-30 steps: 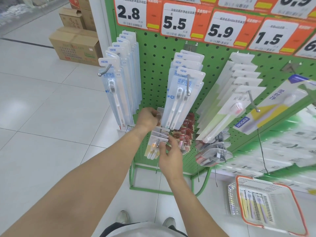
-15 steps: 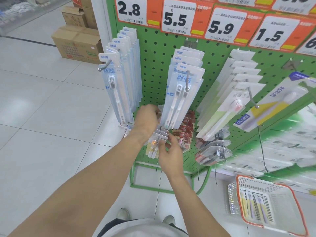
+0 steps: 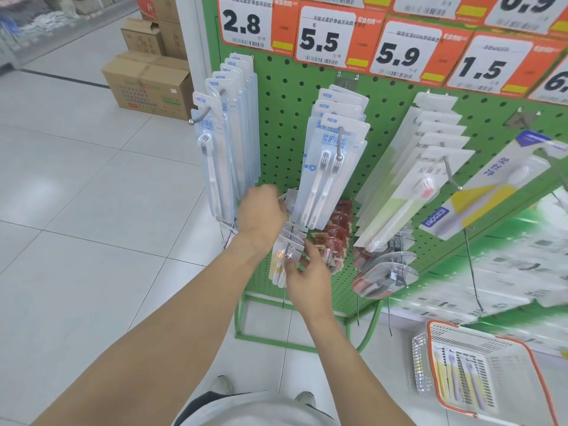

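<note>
A person stands at a green metal pegboard point(image 3: 282, 133) drilled with rows of round holes. Low on it, a thin wire hook point(image 3: 287, 252) carries a short row of packs point(image 3: 293, 241): flat white cards with clear glossy blisters, a yellow handle showing through the front one. The row hangs at 6 o'clock from the tall blue cards point(image 3: 332, 167), which hold pale slim toothbrushes.

The left hand point(image 3: 261, 218) sits at 10 o'clock from the row, its back to the camera. Its fingers point(image 3: 272, 192) curl over toward the card tops at the rear of the row, but they are blurred, so whether they grip a card cannot be told. The right hand point(image 3: 310, 272) comes in from 5 o'clock. Its fingers point(image 3: 304, 247) lie along the right edge of the packs while the thumb sits below the hook's tip, so the front card is pinched between them.

At 3 o'clock from the row, just beside it, hang red packs point(image 3: 335, 235) with rounded glossy shells. A white plastic basket point(image 3: 498, 358) with a slotted wall and an orange rim stands on the floor point(image 3: 92, 210) of smooth pale tiles at 4 o'clock, with long toothbrush cards lying in it. Two brown cardboard boxes point(image 3: 147, 84) stand well apart at 10 o'clock. Orange and white paper price tags point(image 3: 332, 38) line the top of the board.
</note>
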The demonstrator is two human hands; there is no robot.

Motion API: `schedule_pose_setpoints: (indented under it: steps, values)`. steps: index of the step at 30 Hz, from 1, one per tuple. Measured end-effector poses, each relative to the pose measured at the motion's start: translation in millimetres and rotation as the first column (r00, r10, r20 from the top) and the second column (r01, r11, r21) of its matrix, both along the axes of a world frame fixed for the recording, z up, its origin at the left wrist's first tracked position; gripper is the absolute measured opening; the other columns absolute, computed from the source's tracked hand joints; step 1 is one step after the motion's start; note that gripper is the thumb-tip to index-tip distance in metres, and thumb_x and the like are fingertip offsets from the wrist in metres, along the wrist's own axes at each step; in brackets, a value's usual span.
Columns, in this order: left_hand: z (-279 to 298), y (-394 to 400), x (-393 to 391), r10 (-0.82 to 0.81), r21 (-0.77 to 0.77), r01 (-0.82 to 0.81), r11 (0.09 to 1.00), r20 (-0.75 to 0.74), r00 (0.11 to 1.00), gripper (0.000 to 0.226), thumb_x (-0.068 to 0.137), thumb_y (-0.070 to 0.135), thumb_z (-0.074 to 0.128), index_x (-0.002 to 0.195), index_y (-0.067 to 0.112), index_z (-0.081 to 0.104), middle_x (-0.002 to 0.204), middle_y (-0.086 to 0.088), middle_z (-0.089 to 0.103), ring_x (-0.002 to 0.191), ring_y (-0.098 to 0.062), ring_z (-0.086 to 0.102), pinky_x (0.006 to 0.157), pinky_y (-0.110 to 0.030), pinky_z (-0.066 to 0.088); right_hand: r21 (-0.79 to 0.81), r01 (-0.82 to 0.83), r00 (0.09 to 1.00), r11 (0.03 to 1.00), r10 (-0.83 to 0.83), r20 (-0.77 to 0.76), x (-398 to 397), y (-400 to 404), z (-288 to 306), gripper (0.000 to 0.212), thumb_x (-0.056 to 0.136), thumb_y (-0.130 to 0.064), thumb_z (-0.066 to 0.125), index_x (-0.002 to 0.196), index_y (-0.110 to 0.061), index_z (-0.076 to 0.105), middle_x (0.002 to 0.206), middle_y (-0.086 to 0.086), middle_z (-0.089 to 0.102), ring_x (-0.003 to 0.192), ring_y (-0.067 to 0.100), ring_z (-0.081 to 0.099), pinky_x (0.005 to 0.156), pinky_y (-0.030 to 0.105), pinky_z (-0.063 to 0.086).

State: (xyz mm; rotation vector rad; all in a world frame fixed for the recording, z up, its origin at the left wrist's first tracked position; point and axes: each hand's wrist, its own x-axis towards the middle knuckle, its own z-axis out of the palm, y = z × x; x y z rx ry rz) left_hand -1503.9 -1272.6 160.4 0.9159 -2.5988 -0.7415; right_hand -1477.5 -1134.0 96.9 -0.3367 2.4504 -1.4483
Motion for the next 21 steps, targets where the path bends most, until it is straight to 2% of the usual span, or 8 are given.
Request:
schedule_pose_setpoints:
  steps: [3,6,8,11,13,15,19,21]
  values:
    - [8.7,4.1,8.4,0.003,-0.016,-0.003,1.0,-0.02,1.0,0.024,0.086,0.006,0.053,0.062,0.008,0.05,0.053,-0.005,0.04,0.06,-0.033,0.045,0.054,-0.032,0.032,0.002,-0.015,1.0,1.0,0.015,-0.008,1.5,1.2,1.9,0.063,0.099,-0.017,0.056,0.157,-0.014,0.032,0.154,-0.001,0.046,0.138,0.015,0.049,0.095,0.015,0.04]
    - [11.3,9.3,18.8,0.007,-0.024,-0.008,1.0,-0.058,0.998,0.029,0.084,0.005,0.053,0.056,0.007,0.046,0.048,-0.005,0.036,0.054,-0.029,0.037,0.046,-0.033,0.024,-0.025,0.006,1.0,1.0,-0.007,-0.014,3.9,0.5,-2.1,0.067,0.096,-0.015,0.056,0.157,-0.016,0.03,0.153,0.001,0.047,0.134,0.019,0.052,0.104,0.032,0.047]
    - [10.6,13.7,26.5,0.016,-0.029,-0.018,0.999,-0.072,0.997,0.028,0.087,0.008,0.055,0.059,0.005,0.054,0.049,-0.006,0.045,0.055,-0.03,0.043,0.048,-0.036,0.033,-0.037,0.008,1.0,0.999,-0.009,-0.03,3.7,0.2,-4.5,0.069,0.095,-0.014,0.056,0.158,-0.018,0.029,0.151,0.001,0.049,0.128,0.016,0.054,0.104,0.036,0.048]
    - [6.0,21.6,41.0,0.033,0.003,-0.033,0.999,-0.144,0.989,0.021,0.092,0.015,0.058,0.077,0.007,0.071,0.068,-0.008,0.07,0.068,-0.03,0.064,0.065,-0.043,0.053,-0.061,-0.001,0.998,0.998,-0.003,-0.063,4.3,-0.5,-7.1,0.068,0.095,-0.013,0.056,0.157,-0.017,0.03,0.152,0.001,0.047,0.131,0.012,0.05,0.108,0.037,0.046]
    - [4.2,25.9,52.3,0.059,0.038,-0.051,0.998,-0.238,0.97,0.018,0.095,0.018,0.059,0.086,0.01,0.073,0.075,-0.004,0.074,0.071,-0.027,0.067,0.068,-0.044,0.055,-0.057,0.02,0.981,0.998,-0.031,-0.19,7.9,0.8,-8.5,0.06,0.094,-0.01,0.057,0.152,-0.013,0.04,0.158,0.002,0.039,0.144,0.014,0.038,0.115,0.033,0.039]
    - [5.6,28.8,64.3,0.084,0.027,-0.08,0.996,-0.306,0.948,0.018,0.098,0.023,0.059,0.09,0.014,0.072,0.078,0.0,0.074,0.072,-0.026,0.067,0.068,-0.043,0.054,-0.083,0.04,0.93,0.996,-0.067,-0.362,13.7,5.4,-8.8,0.048,0.092,-0.003,0.058,0.139,-0.01,0.053,0.156,0.004,0.037,0.146,0.015,0.033,0.115,0.018,0.032]
    - [11.1,28.7,88.4,0.144,0.007,-0.154,0.988,-0.398,0.906,0.012,0.097,0.029,0.063,0.091,0.024,0.072,0.076,0.01,0.072,0.067,-0.021,0.066,0.066,-0.038,0.052,-0.224,-0.009,0.86,0.974,-0.107,-0.498,17.9,14.5,-8.2,0.038,0.086,0.011,0.059,0.117,-0.01,0.062,0.132,0.002,0.049,0.13,0.015,0.047,0.106,0.039,0.046]
    - [17.8,29.2,102.0,0.156,-0.017,-0.182,0.983,-0.433,0.888,0.009,0.096,0.028,0.066,0.091,0.024,0.073,0.072,0.013,0.067,0.068,-0.017,0.065,0.066,-0.034,0.05,-0.262,-0.035,0.846,0.964,-0.111,-0.522,21.0,15.6,-5.6,0.037,0.083,0.014,0.06,0.112,-0.009,0.064,0.121,0.001,0.053,0.121,0.011,0.051,0.099,0.04,0.047]
